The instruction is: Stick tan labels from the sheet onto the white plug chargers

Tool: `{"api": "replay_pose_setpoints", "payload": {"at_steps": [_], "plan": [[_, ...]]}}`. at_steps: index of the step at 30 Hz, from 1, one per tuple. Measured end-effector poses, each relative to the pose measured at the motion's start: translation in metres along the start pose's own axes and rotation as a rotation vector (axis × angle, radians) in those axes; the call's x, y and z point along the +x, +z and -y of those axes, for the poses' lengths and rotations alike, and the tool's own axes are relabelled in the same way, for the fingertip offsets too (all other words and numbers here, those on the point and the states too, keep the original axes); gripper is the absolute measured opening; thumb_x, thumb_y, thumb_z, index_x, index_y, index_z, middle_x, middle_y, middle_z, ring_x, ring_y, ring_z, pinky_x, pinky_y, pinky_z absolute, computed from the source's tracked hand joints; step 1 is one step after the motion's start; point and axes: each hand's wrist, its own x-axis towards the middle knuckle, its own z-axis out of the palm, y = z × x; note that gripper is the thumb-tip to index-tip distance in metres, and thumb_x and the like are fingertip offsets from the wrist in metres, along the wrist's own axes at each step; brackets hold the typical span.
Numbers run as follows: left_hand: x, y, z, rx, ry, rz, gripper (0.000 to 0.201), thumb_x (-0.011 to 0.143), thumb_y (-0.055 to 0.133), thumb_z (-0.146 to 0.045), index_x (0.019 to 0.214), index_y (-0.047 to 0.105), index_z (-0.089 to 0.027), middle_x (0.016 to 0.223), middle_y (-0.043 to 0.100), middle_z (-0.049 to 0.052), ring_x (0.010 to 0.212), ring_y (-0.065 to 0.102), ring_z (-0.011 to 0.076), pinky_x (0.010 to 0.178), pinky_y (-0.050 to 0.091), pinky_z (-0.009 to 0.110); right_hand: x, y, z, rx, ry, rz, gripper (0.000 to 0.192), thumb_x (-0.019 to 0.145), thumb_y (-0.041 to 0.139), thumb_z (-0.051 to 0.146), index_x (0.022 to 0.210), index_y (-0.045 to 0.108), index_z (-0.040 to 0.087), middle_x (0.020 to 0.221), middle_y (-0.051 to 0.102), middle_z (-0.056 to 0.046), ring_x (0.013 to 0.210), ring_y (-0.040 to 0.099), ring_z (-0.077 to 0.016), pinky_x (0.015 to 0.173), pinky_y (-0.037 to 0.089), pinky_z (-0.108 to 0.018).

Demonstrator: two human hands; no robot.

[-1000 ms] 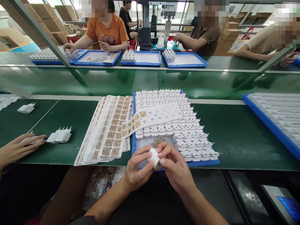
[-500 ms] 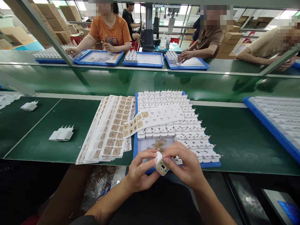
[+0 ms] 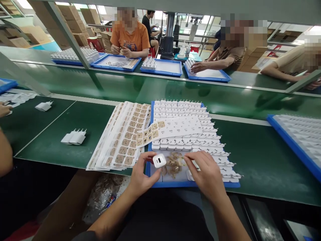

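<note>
My left hand (image 3: 143,174) grips a white charger (image 3: 158,161) between thumb and fingers, its white end face with a dark port turned up toward me. To the right, my right hand (image 3: 206,170) is closed in a pinch on a thin piece of brownish film (image 3: 183,161), partly lost against the pile behind it. Below and between the hands, peeled brown film pieces (image 3: 173,167) lie heaped in the bare corner of a blue tray (image 3: 170,184). Rows of white chargers (image 3: 175,144) fill most of that tray, and a partly used sticker sheet (image 3: 173,129) lies across them.
Left of the tray is a stack of sticker sheets (image 3: 120,140). Several white chargers (image 3: 74,137) stand farther left, near another person's arm (image 3: 4,150). Another full tray (image 3: 296,147) is at right. Across the bench, people work at blue trays (image 3: 168,68).
The brown film is off the charger's end face, leaving it white. My hands have moved apart: the left one left with the charger, the right one over the film heap. The view has shifted slightly.
</note>
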Motion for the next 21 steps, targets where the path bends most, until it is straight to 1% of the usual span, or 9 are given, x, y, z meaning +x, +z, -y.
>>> {"api": "replay_pose_setpoints", "payload": {"at_steps": [3,5,7,10,12,14,16,18,21], "plan": [[-0.008,-0.02,0.011,-0.008,-0.085,-0.069,0.056,0.082,0.067,-0.014,0.135,0.05,-0.022,0.112,0.066,0.009,0.101,0.07,0.0207,0.086,0.059,0.032,0.007,0.009,-0.01,-0.303,-0.039,0.118,0.022,0.101,0.05,0.021,0.106,0.072,0.018,0.083,0.076,-0.009,0.077,0.067,-0.0263,0.073,0.042,-0.038],[-0.01,-0.042,0.017,0.011,-0.122,-0.15,0.05,0.083,0.066,-0.016,0.132,0.053,-0.022,0.114,0.065,0.009,0.102,0.069,0.0209,0.086,0.059,0.031,0.004,0.013,-0.018,-0.363,-0.061,0.147,0.03,0.103,0.046,0.024,0.11,0.073,0.017,0.085,0.077,-0.01,0.078,0.07,-0.0284,0.073,0.044,-0.04],[-0.007,-0.072,0.027,0.073,-0.156,-0.271,0.04,0.085,0.067,-0.021,0.123,0.058,-0.021,0.113,0.066,0.009,0.1,0.07,0.021,0.083,0.058,0.03,-0.001,0.014,-0.032,-0.358,-0.071,0.122,0.033,0.103,0.046,0.032,0.112,0.074,0.017,0.093,0.078,-0.011,0.082,0.071,-0.0303,0.076,0.047,-0.042],[0.005,-0.125,0.049,0.386,-0.229,-0.437,0.035,0.085,0.071,-0.033,0.116,0.061,-0.021,0.111,0.068,0.008,0.099,0.069,0.0231,0.084,0.058,0.034,-0.009,0.014,-0.062,-0.253,-0.189,0.165,0.038,0.102,0.04,0.034,0.115,0.074,0.022,0.107,0.079,-0.011,0.083,0.073,-0.0296,0.074,0.052,-0.041],[0.015,-0.159,0.069,0.69,-0.276,-0.49,0.034,0.085,0.07,-0.039,0.112,0.063,-0.02,0.112,0.07,0.009,0.105,0.067,0.0268,0.091,0.056,0.04,-0.012,0.015,-0.08,-0.203,-0.222,0.184,0.04,0.101,0.039,0.035,0.116,0.075,0.024,0.114,0.078,-0.012,0.087,0.074,-0.0303,0.07,0.054,-0.04],[0.026,-0.185,0.09,0.83,-0.295,-0.512,0.03,0.082,0.07,-0.037,0.105,0.064,-0.019,0.11,0.071,0.011,0.112,0.062,0.0319,0.099,0.05,0.047,-0.013,0.015,-0.09,-0.186,-0.215,0.191,0.038,0.099,0.044,0.037,0.118,0.074,0.024,0.115,0.078,-0.011,0.088,0.074,-0.0306,0.068,0.055,-0.039],[0.033,-0.202,0.109,0.888,-0.302,-0.508,0.026,0.079,0.069,-0.032,0.1,0.064,-0.018,0.108,0.071,0.013,0.118,0.058,0.0355,0.105,0.045,0.053,-0.013,0.014,-0.089,-0.181,-0.192,0.186,0.037,0.098,0.047,0.04,0.118,0.074,0.024,0.113,0.078,-0.011,0.088,0.075,-0.0305,0.068,0.056,-0.039],[0.037,-0.213,0.123,0.928,-0.303,-0.493,0.025,0.077,0.07,-0.031,0.097,0.064,-0.017,0.11,0.07,0.014,0.122,0.055,0.038,0.108,0.04,0.057,-0.012,0.011,-0.078,-0.185,-0.155,0.165,0.036,0.098,0.049,0.041,0.115,0.074,0.023,0.107,0.08,-0.01,0.086,0.075,-0.0294,0.069,0.057,-0.038],[0.037,-0.225,0.135,0.952,-0.3,-0.494,0.03,0.074,0.072,-0.038,0.091,0.062,-0.016,0.117,0.065,0.017,0.125,0.051,0.0426,0.11,0.034,0.064,-0.009,0.005,-0.057,-0.228,-0.059,0.123,0.034,0.101,0.049,0.04,0.11,0.074,0.021,0.094,0.08,-0.008,0.078,0.075,-0.0264,0.071,0.056,-0.038]]}}
